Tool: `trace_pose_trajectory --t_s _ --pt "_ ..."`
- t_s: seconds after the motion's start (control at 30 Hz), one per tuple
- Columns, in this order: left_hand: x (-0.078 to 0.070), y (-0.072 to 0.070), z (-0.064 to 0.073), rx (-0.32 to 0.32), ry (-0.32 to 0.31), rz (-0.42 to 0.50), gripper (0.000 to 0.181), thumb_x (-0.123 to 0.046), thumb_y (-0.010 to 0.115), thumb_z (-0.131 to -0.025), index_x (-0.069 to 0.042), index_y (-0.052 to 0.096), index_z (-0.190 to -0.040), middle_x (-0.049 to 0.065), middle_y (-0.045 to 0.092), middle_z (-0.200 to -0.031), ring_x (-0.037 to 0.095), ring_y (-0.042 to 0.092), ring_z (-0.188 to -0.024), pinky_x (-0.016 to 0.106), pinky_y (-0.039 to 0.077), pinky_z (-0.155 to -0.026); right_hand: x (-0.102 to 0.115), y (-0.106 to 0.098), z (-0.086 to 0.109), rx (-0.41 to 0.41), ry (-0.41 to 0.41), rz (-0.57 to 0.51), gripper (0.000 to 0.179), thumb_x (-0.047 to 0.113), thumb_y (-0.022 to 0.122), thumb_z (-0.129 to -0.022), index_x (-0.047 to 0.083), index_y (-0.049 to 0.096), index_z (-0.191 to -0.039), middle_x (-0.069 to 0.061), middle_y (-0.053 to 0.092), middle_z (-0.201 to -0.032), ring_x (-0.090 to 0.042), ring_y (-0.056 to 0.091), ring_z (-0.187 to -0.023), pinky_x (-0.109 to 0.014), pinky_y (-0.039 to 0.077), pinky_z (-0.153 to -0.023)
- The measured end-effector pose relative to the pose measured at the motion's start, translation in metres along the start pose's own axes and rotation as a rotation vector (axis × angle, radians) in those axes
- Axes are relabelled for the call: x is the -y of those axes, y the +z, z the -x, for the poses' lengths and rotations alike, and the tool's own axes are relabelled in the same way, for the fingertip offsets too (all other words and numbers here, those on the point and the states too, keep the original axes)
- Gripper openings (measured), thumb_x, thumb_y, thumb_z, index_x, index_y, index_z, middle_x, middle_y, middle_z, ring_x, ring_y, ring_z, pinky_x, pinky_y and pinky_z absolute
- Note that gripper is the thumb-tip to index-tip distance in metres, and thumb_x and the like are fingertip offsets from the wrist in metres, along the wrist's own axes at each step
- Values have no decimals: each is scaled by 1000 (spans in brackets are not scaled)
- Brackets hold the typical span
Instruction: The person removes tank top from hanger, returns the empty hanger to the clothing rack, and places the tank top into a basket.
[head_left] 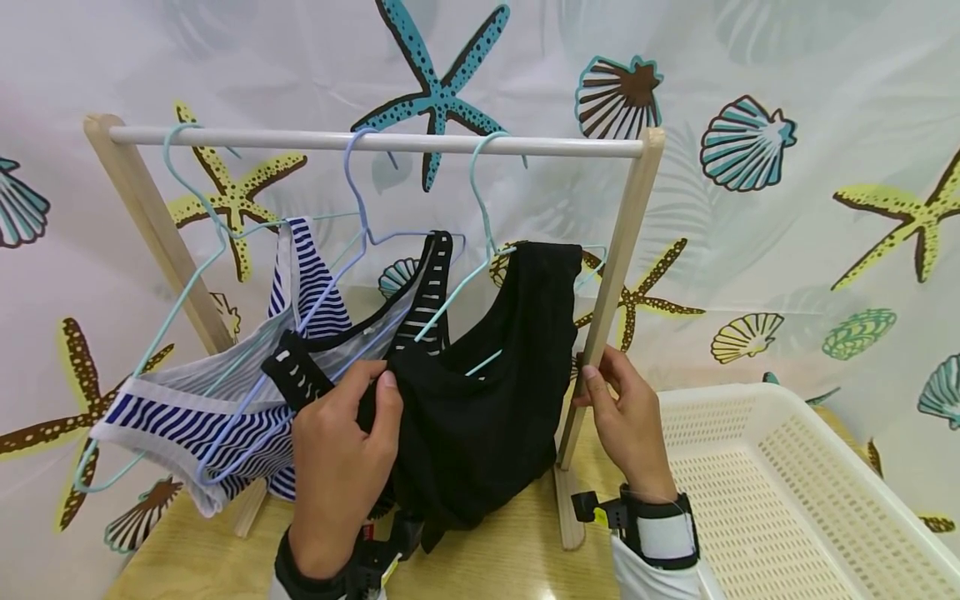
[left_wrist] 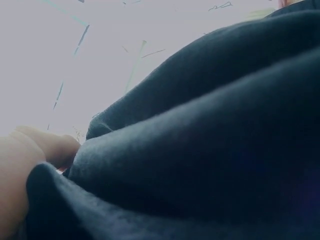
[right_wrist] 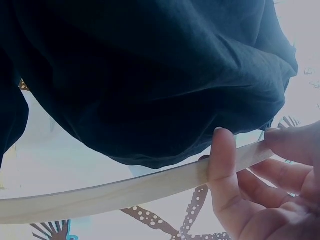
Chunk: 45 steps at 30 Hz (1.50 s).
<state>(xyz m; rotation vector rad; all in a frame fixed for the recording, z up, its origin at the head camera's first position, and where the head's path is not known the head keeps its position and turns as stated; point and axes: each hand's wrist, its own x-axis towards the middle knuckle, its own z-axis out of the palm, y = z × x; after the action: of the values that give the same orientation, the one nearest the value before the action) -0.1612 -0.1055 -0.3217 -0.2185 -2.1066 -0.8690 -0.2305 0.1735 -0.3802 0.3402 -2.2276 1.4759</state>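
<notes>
Black briefs (head_left: 480,417) hang from a mint hanger (head_left: 483,192), draped over its right end. My left hand (head_left: 341,454) pinches their upper left edge between thumb and fingers. In the left wrist view, the black cloth (left_wrist: 200,150) fills most of the picture beside a finger. At the rack's right side, my right hand (head_left: 626,417) holds the wooden post (head_left: 611,292), thumb in front and fingers behind. The right wrist view shows that post (right_wrist: 125,187) between the fingers, with the thumb tip at the edge of the black cloth (right_wrist: 165,100).
Black briefs with a white-dashed band (head_left: 423,308) hang on a lilac hanger (head_left: 360,192); blue-striped briefs (head_left: 187,417) hang on another mint hanger (head_left: 180,308). All hook over the white rail (head_left: 300,138). A white basket (head_left: 712,408) stands right on the wooden table (head_left: 517,558), before a patterned curtain (head_left: 787,250).
</notes>
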Motion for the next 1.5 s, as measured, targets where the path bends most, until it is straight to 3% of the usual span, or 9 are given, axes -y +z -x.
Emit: trace_pose_trajectory --t_s 0.27,0.7,0.93,1.5 --pt "-1 0 1 9 -6 -9 17 -15 57 -95 -3 68 -98 10 72 -82 20 64 -60 37 52 -55 -2 0 0 -8 -8 7 33 13 54 -99 4 54 -131 -19 63 -117 -30 66 -97 -27 56 -68" --pt "1 -1 3 15 -12 -13 16 -15 57 -95 -3 68 -99 10 71 -78 18 61 -57 34 51 -53 -2 0 1 -17 17 39 32 15 54 -99 5 56 -130 -14 63 -112 -30 63 -88 -20 53 -68" --pt "1 0 0 14 -8 -8 18 -16 57 -96 -3 68 -99 10 72 -83 19 63 -59 36 52 -56 -1 0 0 -24 4 39 33 15 55 -99 5 55 -131 -16 62 -114 -29 62 -103 -21 54 -63" --pt "1 0 -1 21 -3 -6 18 -16 57 -96 -3 68 -98 9 71 -79 18 62 -59 35 52 -56 0 1 -1 -26 -5 58 33 14 55 -99 4 55 -130 -16 62 -113 -26 61 -105 -21 54 -62"
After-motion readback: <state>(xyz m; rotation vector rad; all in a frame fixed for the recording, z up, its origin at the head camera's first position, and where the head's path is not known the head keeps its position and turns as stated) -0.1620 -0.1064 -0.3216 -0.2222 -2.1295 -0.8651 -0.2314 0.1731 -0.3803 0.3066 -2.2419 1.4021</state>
